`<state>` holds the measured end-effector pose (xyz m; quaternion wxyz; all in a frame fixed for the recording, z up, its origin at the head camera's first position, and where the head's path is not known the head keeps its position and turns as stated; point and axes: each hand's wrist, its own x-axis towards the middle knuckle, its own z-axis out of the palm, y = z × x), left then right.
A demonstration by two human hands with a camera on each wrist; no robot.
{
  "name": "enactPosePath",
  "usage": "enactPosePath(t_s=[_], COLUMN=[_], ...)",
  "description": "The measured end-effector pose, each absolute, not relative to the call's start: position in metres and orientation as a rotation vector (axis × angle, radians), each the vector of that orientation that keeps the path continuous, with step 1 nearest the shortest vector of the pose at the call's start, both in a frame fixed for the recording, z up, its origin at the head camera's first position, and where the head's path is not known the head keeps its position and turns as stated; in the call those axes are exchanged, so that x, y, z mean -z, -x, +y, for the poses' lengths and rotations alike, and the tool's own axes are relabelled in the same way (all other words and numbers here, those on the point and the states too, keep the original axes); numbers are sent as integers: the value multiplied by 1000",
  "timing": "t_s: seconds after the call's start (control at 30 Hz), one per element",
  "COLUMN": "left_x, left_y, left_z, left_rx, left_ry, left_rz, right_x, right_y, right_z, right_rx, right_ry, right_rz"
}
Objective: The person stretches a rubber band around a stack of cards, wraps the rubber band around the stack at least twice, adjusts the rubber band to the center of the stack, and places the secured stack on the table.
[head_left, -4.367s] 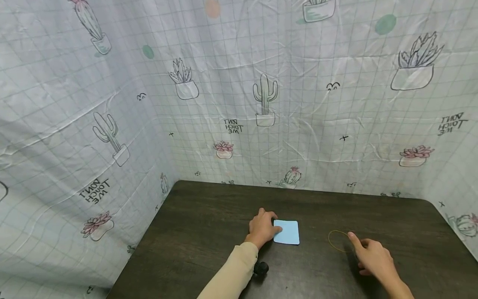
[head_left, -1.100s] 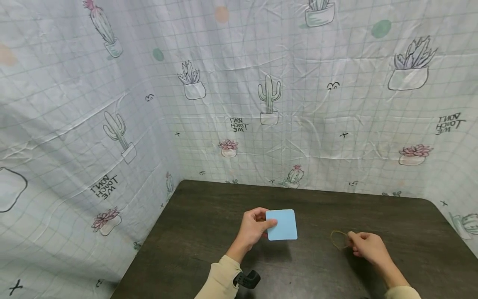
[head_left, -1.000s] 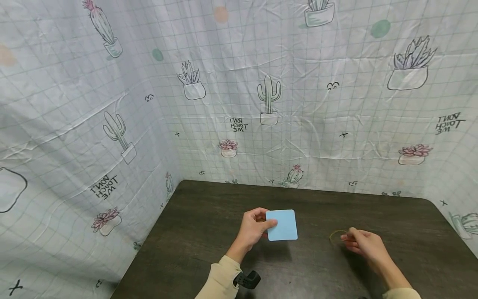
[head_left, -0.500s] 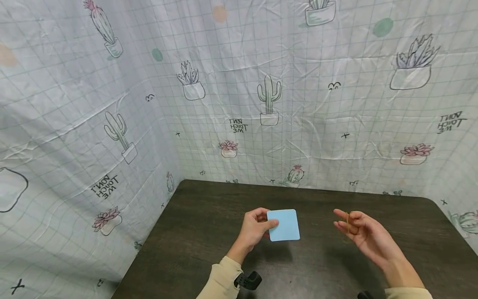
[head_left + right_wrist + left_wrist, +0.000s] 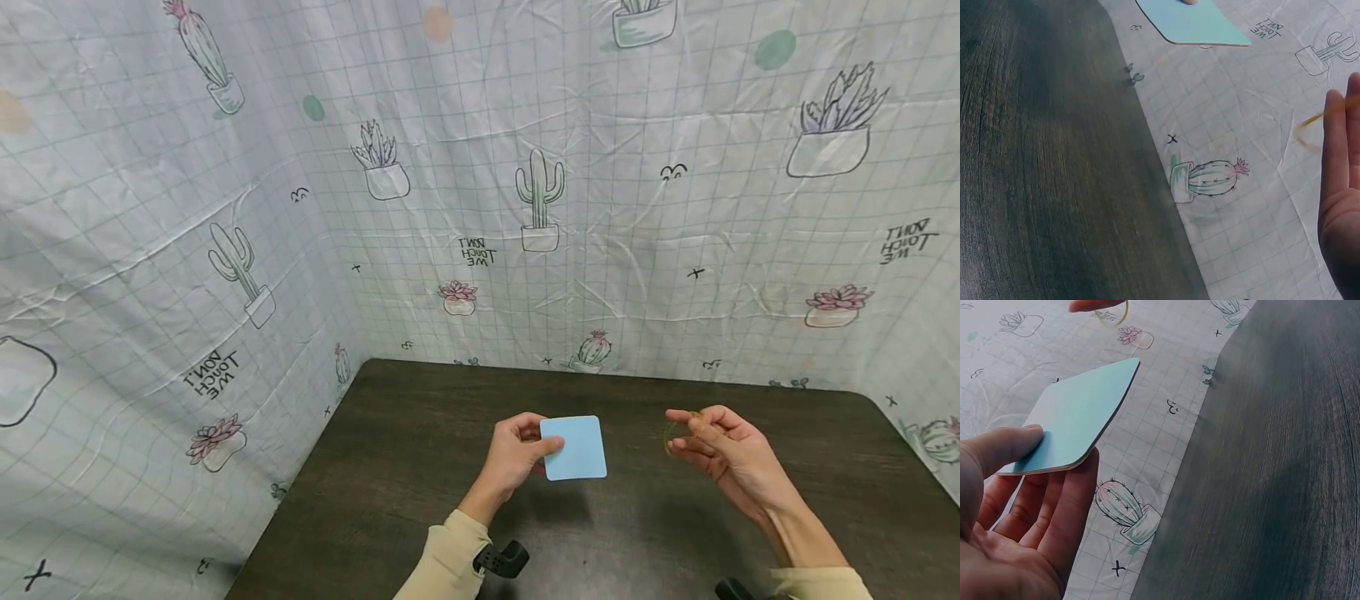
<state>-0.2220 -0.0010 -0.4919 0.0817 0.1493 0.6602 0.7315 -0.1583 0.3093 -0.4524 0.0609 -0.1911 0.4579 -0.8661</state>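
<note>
In the head view, my left hand holds a light-blue square card with rounded corners above the table, thumb on its face and fingers behind. The left wrist view shows this card tilted, with a thin, pale edge. To the right, my right hand is raised, palm turned inward, with a thin yellow rubber band at its fingers and thumb. The right wrist view has the rubber band crossing the straightened fingers; the thumb is hidden there. A gap separates the two hands.
A dark wood table lies beneath both hands. Behind and at the sides hangs a white grid-patterned curtain with cactus drawings, meeting the table's back edge. Each wrist wears a black strap device, such as the left one.
Earlier the card lay on the table; my left hand has lifted it. My right hand has raised the rubber band from low over the table, turned palm inward and brought it round the fingers.
</note>
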Motion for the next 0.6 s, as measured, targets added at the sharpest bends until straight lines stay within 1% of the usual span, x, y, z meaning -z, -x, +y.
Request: enactPosePath(t_s=[0.13,0.27,0.6], left_x=[490,488,487], left_y=[222,220,222], left_z=[0,0,3], left_rx=[-2180,-2186,-2192], left_ry=[-445,-436,-383], left_rz=[1973,1967,2000], right_x=[449,447,450], right_y=[157,158,163], right_z=[308,308,307], right_rx=[2616,2589,2416], right_ry=[574,654,826], right_rz=[1370,1366,1662])
